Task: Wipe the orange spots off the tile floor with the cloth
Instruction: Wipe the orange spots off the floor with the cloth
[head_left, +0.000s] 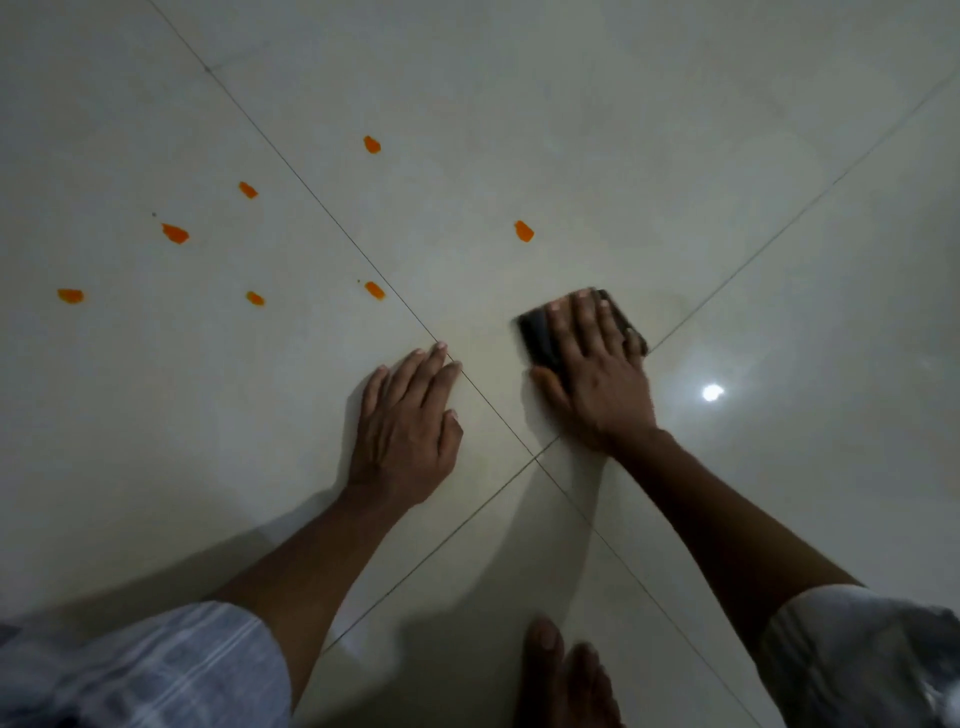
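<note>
In the head view, most of the dark cloth (540, 332) is lying hidden under the right hand (592, 374), with only its left side and far right edge showing, and it is looking blurred, so its folds are hard to make out. The right hand is pressing flat on it with straight, slightly spread fingers, nothing curled round the cloth. A bare foot (563, 675) is being cut off by the near edge, and both sleeves (145, 670) are running out of the near corners.

The left hand (410, 421) is resting flat on the tile floor (675, 130), fingers straight and close together, holding nothing, its fingertips touching a grout line (322, 208). The cloth is sitting just right of that hand.

Seven orange spots (175, 233) are lying on the floor, all farther away than the cloth. The closest one (524, 231) is sitting beyond the cloth, apart from it; another (374, 290) is lying to the cloth's left beside the grout line, the rest well to the left.
</note>
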